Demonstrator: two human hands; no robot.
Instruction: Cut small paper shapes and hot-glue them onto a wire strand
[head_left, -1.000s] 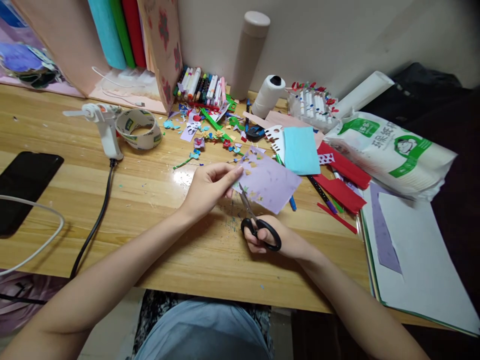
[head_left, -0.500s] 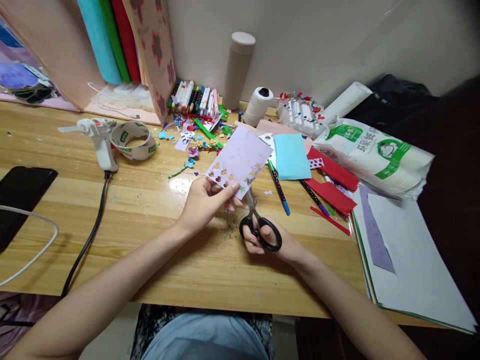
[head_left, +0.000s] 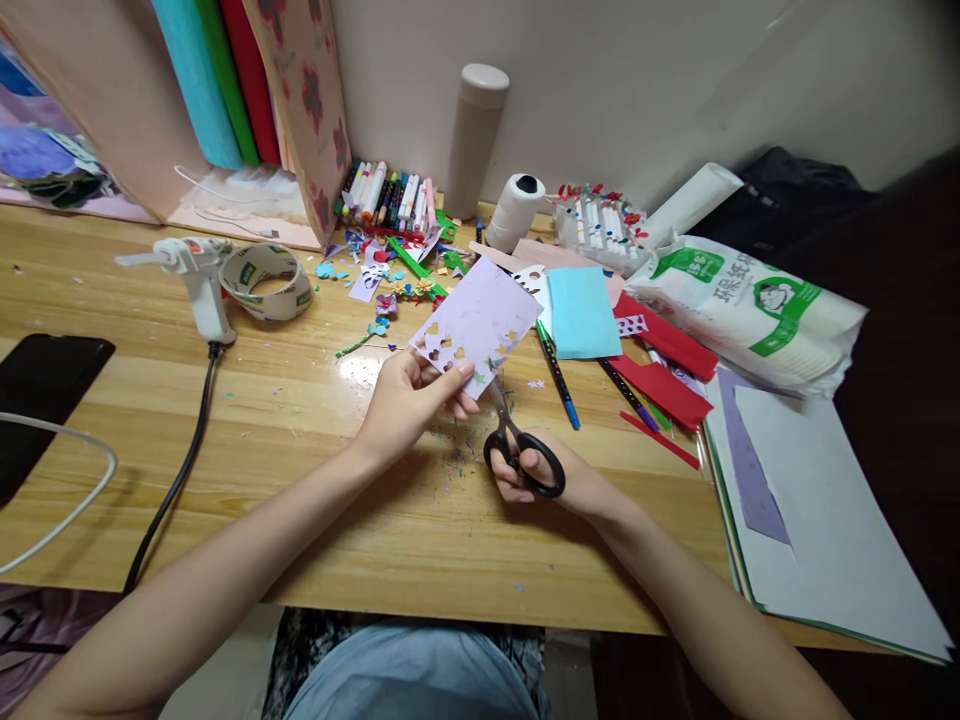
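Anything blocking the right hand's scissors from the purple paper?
Nothing visible. The scissors in the right hand point right at the near corner of the purple paper; whether they touch it is unclear. The left hand grips the paper close by, just left of the scissors, not in between.

"See every finger of the left hand (head_left: 409,400)?"
"No — partly hidden behind the lilac sheet (head_left: 484,310)."
"See the whole phone (head_left: 56,375)?"
"No — cut off at the left edge."
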